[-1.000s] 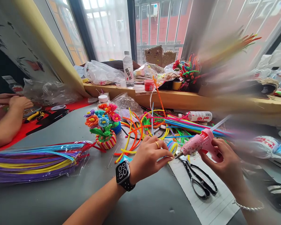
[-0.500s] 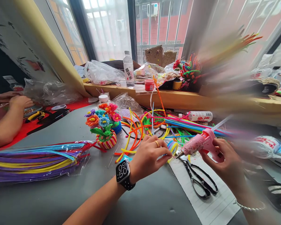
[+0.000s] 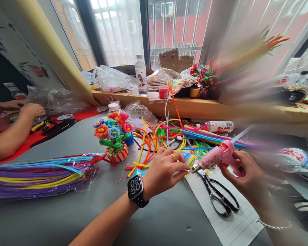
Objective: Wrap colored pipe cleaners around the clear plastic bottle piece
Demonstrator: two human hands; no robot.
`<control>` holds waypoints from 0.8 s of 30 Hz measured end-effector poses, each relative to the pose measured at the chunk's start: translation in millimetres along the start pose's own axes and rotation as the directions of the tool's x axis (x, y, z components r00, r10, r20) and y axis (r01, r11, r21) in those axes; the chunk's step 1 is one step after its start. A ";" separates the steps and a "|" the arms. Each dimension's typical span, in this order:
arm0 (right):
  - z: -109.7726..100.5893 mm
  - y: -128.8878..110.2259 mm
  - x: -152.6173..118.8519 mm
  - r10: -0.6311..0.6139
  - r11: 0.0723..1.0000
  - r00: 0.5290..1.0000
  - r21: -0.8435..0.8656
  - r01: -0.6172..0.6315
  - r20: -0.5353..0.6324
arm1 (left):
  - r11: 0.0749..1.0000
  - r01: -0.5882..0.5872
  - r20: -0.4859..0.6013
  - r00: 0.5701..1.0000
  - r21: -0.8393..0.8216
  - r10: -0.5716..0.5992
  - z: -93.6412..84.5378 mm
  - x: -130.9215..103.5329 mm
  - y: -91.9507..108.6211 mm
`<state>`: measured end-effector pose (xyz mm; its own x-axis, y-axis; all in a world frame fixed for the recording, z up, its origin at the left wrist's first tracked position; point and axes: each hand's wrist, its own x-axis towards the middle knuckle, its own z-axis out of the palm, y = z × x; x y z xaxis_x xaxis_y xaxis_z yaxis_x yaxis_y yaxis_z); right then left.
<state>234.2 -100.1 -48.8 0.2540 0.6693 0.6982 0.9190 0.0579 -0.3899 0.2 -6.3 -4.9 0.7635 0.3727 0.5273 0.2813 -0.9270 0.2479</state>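
right hand (image 3: 248,177) is wrapped round the pink glue gun (image 3: 217,156) at its 10 o'clock, long axis slanting so the nozzle (image 3: 197,168) aims toward 8, just beside the nearer left hand (image 3: 166,171), pinching some tiny bit (image 3: 190,170) i can't make out

Pale daylight is coming through a barred window (image 3: 179,20) at the top centre of the frame, with a dark post (image 3: 144,34) standing at its left edge. Left of the post, a sheer white curtain (image 3: 118,30) is hanging. Beyond the metal bars (image 3: 174,24), a pinkish-red brick wall (image 3: 159,32) is showing. A yellow-edged panel (image 3: 38,37) is slanting down the upper left. A light-brown ledge (image 3: 202,105) is running across the middle, and a grey table (image 3: 166,225) is filling the lower part.
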 end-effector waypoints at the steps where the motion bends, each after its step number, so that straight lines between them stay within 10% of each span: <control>1: 0.1 0.2 -0.1 0.002 1.000 1.000 0.002 -0.002 0.003 | 1.000 0.000 -0.001 1.000 -0.001 0.000 0.0 0.0 0.1; 13: -0.3 -1.0 1.1 0.046 0.999 0.999 0.010 -0.046 0.017 | 0.998 -0.016 -0.003 1.000 0.061 0.016 -3.0 1.9 -2.6; 24: -1.3 14.1 -0.9 0.140 0.990 0.988 0.020 -0.139 -0.058 | 0.855 0.115 0.112 0.974 0.506 -0.197 -26.9 -5.2 -52.8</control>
<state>247.3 -100.9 -54.2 0.3976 0.6266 0.6703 0.8683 -0.0210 -0.4955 -34.2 41.7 1.1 0.7532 0.5410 0.3741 0.6224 -0.7702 -0.1393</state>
